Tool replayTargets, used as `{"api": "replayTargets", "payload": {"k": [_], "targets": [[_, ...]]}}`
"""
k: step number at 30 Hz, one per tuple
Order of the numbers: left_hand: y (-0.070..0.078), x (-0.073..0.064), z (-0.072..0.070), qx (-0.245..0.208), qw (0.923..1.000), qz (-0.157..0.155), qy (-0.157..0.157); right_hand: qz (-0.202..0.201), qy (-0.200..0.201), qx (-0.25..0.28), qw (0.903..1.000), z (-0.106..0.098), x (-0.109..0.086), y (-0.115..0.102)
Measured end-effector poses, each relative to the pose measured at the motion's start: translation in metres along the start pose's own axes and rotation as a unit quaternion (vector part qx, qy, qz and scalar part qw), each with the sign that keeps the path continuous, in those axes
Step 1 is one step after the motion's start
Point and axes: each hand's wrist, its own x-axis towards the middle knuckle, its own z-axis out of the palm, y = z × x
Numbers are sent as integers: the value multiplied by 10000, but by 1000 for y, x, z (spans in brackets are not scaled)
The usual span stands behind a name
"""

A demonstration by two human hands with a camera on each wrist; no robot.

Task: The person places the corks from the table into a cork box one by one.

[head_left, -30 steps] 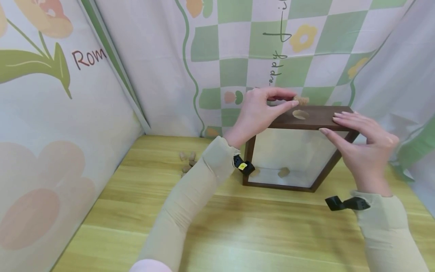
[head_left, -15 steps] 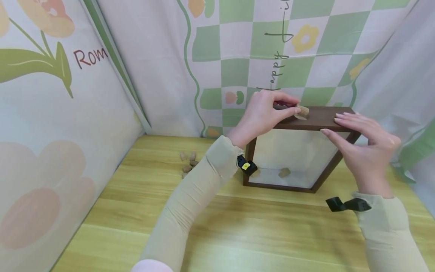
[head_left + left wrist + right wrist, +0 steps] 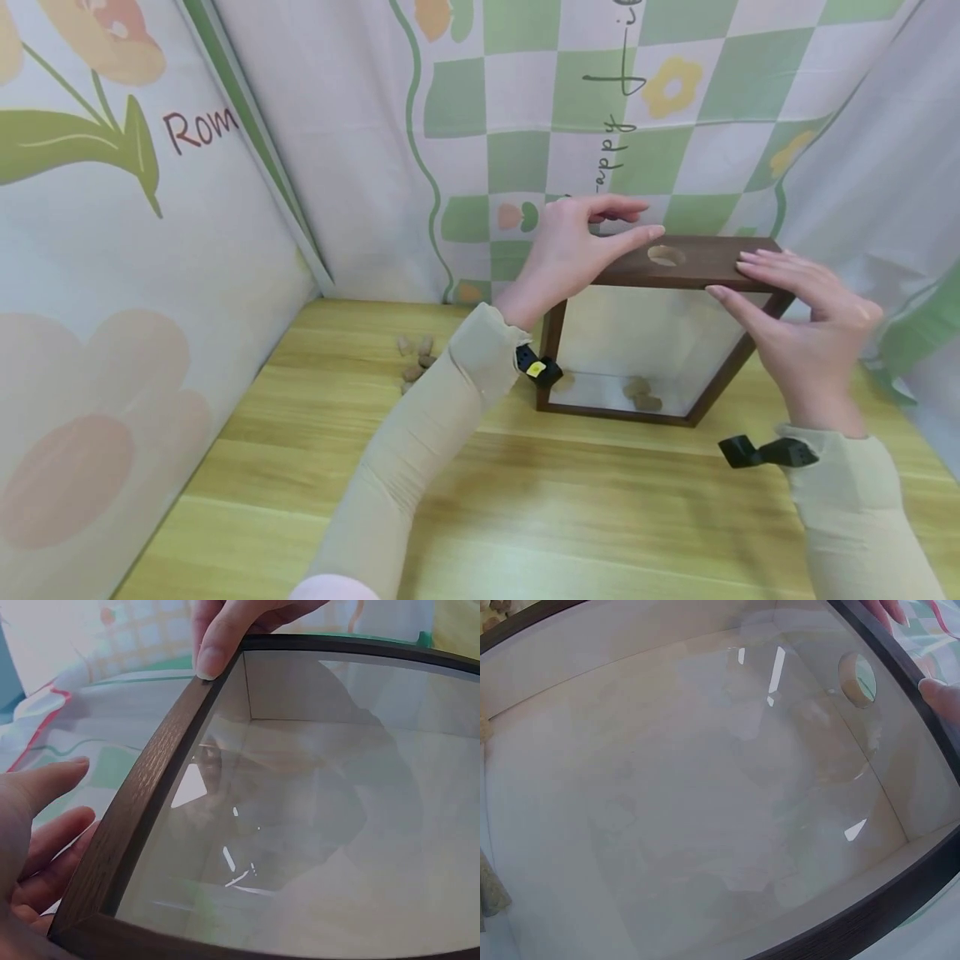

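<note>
A dark brown wooden shadow box (image 3: 697,272) with a glass front stands upright on the table. In its top edge is a round hole (image 3: 666,256). Just left of that hole, my left hand (image 3: 573,242) hovers with thumb and fingers apart and nothing between them. My right hand (image 3: 813,321) grips the box's top right corner, fingers laid on the top and thumb on the front edge. Several corks (image 3: 643,400) lie on the bottom inside the box, seen through the glass. In the right wrist view, a cork (image 3: 491,889) shows at the left edge.
To the left of the box, a small pile of corks (image 3: 414,369) lies on the wooden table (image 3: 570,508), partly hidden by the left sleeve. Behind the box hangs a green and white checked curtain (image 3: 525,92). A printed white panel (image 3: 90,275) borders the table's left side.
My left hand lowered a cork to the hole and let it go. The cork now lies inside on the bottom. The left hand has drawn slightly back; the right hand stays in place.
</note>
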Motion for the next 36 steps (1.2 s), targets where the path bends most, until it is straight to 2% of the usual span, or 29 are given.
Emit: {"api": "replayTargets", "payload": {"k": [8, 14, 18, 23, 29, 36], "targets": [[-12, -10, -18, -490, 9975, 94, 504, 57, 45, 48, 10000, 1, -1, -1], [-29, -21, -40, -770, 9928, -49, 918, 62, 140, 174, 9997, 2, 0, -4], [-44, -33, -59, -672, 9908, -212, 1153, 88, 182, 214, 9996, 2, 0, -4], [-71, -49, -85, -318, 9882, -219, 1484, 76, 157, 238, 9996, 3, -1, -1], [-109, -71, -115, -63, 9814, -707, 1786, 77, 84, 127, 9999, 2, -2, 1], [-152, -102, -138, 76, 9700, -1424, 1968, -35, 119, 39, 9999, 1, -1, -1]]}}
